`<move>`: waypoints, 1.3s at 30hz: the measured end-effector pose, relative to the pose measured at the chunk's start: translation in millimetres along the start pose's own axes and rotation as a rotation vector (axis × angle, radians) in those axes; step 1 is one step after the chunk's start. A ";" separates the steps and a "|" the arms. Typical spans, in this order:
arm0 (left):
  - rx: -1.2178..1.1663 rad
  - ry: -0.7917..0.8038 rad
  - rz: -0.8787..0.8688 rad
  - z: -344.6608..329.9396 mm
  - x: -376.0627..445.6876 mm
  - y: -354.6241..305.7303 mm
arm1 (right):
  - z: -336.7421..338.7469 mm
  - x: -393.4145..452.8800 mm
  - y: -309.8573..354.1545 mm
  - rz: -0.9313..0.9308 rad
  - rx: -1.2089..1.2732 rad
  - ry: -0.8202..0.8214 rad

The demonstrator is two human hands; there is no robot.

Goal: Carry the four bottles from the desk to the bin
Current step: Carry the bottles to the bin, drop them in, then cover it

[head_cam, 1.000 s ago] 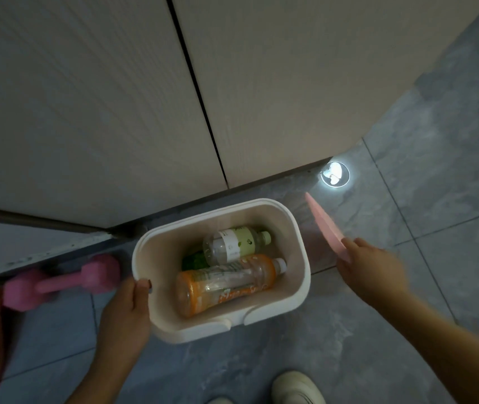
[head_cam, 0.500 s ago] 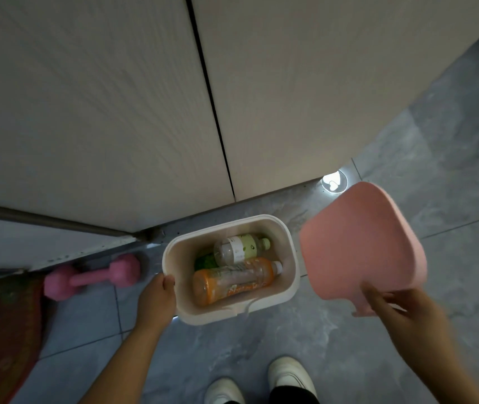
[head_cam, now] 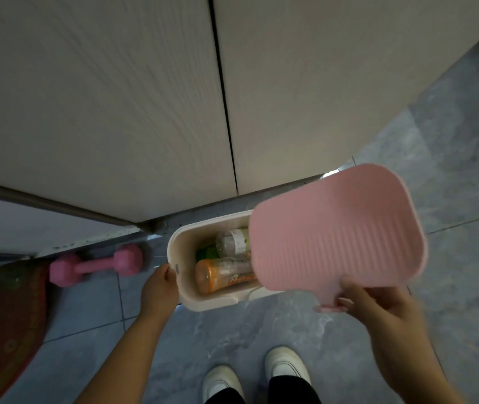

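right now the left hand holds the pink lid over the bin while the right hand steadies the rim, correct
Hands are swapped. In the head view the right hand holds the pink lid over the bin, and the left hand steadies the rim.

pink lid (head_cam: 337, 228) covering right half of bin (head_cam: 180, 275) opening, left half open

Below you lies a grey marble-look tiled floor (head_cam: 450, 199), meeting pale wood-grain cabinet doors (head_cam: 101, 97). A pink hex-ended dumbbell (head_cam: 97, 265) rests at the cabinet's foot, just beside a reddish patterned rug (head_cam: 2, 322), and your white shoes (head_cam: 286, 365) show at the bottom.
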State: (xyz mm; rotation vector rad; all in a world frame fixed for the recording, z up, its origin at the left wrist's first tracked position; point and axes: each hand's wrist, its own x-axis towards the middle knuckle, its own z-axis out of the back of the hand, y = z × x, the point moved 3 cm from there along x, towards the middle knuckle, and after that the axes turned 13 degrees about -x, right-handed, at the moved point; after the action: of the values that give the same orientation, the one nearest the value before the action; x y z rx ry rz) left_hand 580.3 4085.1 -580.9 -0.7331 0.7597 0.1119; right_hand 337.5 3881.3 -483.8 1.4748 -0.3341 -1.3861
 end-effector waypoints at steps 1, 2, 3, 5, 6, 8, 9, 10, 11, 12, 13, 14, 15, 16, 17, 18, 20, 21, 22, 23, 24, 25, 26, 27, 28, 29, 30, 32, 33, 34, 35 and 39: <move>-0.043 -0.012 0.010 0.3 0.4 -0.3 | -10.1 0.4 -5.0 -0.025 0.026 0.037; -0.097 -0.024 0.014 0.5 0.2 -1.0 | -20.7 1.1 -10.3 -0.052 0.047 0.076; -0.151 -0.034 0.011 0.9 -0.4 -2.4 | -31.2 2.1 -16.3 -0.088 0.072 0.108; -0.244 -0.061 -0.007 1.2 -2.8 -5.3 | -49.6 5.5 -29.4 -0.181 0.135 0.158; -0.276 -0.079 -0.016 1.7 -4.2 -6.3 | -58.2 7.1 -34.7 -0.226 0.161 0.182; -0.324 -0.115 -0.016 2.6 -7.2 -5.0 | -72.5 9.9 -44.7 -0.301 0.196 0.224; -0.353 -0.133 -0.008 2.8 -8.1 -3.1 | -77.7 11.1 -49.1 -0.327 0.200 0.239; -0.369 -0.153 -0.005 3.1 -8.4 -0.5 | -82.1 12.1 -52.9 -0.344 0.195 0.254; -0.370 -0.174 -0.013 3.3 -8.3 1.7 | -86.0 12.7 -55.7 -0.355 0.191 0.271; -0.357 -0.189 -0.026 3.5 -7.9 3.7 | -89.8 13.0 -57.9 -0.361 0.196 0.290; -0.340 -0.192 -0.034 3.0 -7.5 6.0 | -93.1 13.0 -60.0 -0.369 0.216 0.308; -0.322 -0.183 -0.036 2.0 -7.5 8.2 | -95.8 12.7 -62.2 -0.383 0.248 0.325; -0.306 -0.168 -0.046 0.6 -7.2 10.2 | -98.4 12.2 -64.3 -0.402 0.288 0.344; -0.291 -0.152 -0.064 -0.5 -6.9 11.6 | -100.8 11.6 -66.1 -0.423 0.325 0.364; -0.279 -0.138 -0.085 -1.0 -6.9 12.6 | -103.1 11.0 -67.7 -0.441 0.350 0.383; -0.272 -0.130 -0.098 -0.8 -7.3 12.9 | -105.1 10.6 -69.5 -0.456 0.361 0.398; -0.271 -0.121 -0.107 0.3 -6.1 14.8 | -108.3 11.1 -74.5 -0.485 0.352 0.406; -0.268 -0.122 -0.108 0.8 -5.7 15.7 | -109.4 12.0 -77.3 -0.500 0.339 0.401; -0.268 -0.125 -0.108 1.2 -5.5 16.6 | -110.0 13.2 -80.4 -0.510 0.321 0.395; -0.278 -0.129 -0.109 1.4 -5.5 17.8 | -110.5 14.7 -83.1 -0.512 0.292 0.388; -0.296 -0.132 -0.104 1.8 -5.7 19.3 | -110.8 16.1 -85.4 -0.506 0.253 0.382; -0.321 -0.135 -0.100 2.0 -6.2 20.9 | -111.1 17.1 -86.8 -0.495 0.214 0.377; -0.347 -0.137 -0.096 2.0 -7.1 22.1 | -111.3 17.9 -87.9 -0.482 0.181 0.371; -0.372 -0.137 -0.091 1.3 -8.0 23.6 | -111.4 18.5 -89.0 -0.472 0.154 0.364; -0.394 -0.133 -0.084 0.3 -9.0 24.7 | -111.4 19.2 -89.9 -0.465 0.131 0.358; -0.416 -0.133 -0.080 -1.0 -10.1 25.6 | -111.5 19.8 -90.3 -0.461 0.108 0.355; -0.434 -0.137 -0.080 -1.7 -11.7 26.4 | -111.6 20.5 -90.8 -0.460 0.086 0.356; -0.452 -0.153 -0.097 -2.1 -16.4 27.1 | -112.3 21.1 -91.3 -0.462 0.052 0.359; -0.457 -0.162 -0.106 -1.8 -18.7 27.7 | -113.1 21.0 -91.7 -0.464 0.035 0.357; -0.459 -0.169 -0.114 -1.2 -21.0 28.3 | -113.7 20.7 -92.5 -0.468 0.012 0.352; -0.460 -0.175 -0.122 -0.7 -22.7 28.8 | -114.4 20.5 -93.5 -0.471 -0.019 0.343; -0.451 -0.204 -0.150 0.2 -25.3 28.6 | -116.1 21.8 -94.3 -0.471 -0.116 0.316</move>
State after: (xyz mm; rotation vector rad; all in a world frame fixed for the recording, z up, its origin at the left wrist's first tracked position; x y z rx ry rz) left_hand 552.1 4110.8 -580.2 -1.1849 0.4837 0.2223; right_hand 402.8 3959.8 -595.3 1.7095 0.3089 -1.4700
